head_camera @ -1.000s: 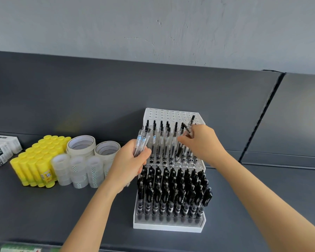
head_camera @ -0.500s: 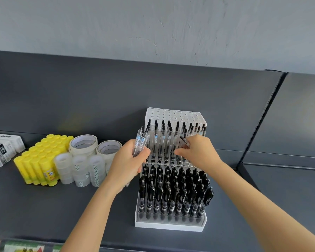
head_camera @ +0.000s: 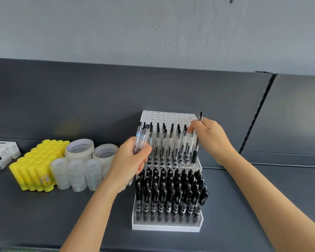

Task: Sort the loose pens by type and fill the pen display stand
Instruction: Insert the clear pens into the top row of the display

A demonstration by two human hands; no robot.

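A white stepped pen display stand (head_camera: 166,228) sits on the dark shelf. Its lower tier holds several black pens (head_camera: 171,193). Clear-barrelled pens (head_camera: 168,142) fill most of the middle tier, and the top tier (head_camera: 167,116) shows only bare holes. My left hand (head_camera: 130,160) grips a bunch of clear pens (head_camera: 141,140) beside the stand's left edge. My right hand (head_camera: 210,137) holds one dark pen (head_camera: 196,150) upright at the middle tier's right end, its tip near a hole in the front row.
Left of the stand are yellow glue sticks (head_camera: 37,168), clear tape stacks (head_camera: 76,176) and two larger tape rolls (head_camera: 79,149). White boxes (head_camera: 0,153) lie at the far left. The grey shelf back (head_camera: 98,99) rises behind everything.
My right hand has lifted from among the middle-tier pens and shifted right, now holding a single dark pen upright at the tier's right end. The left hand stays put.
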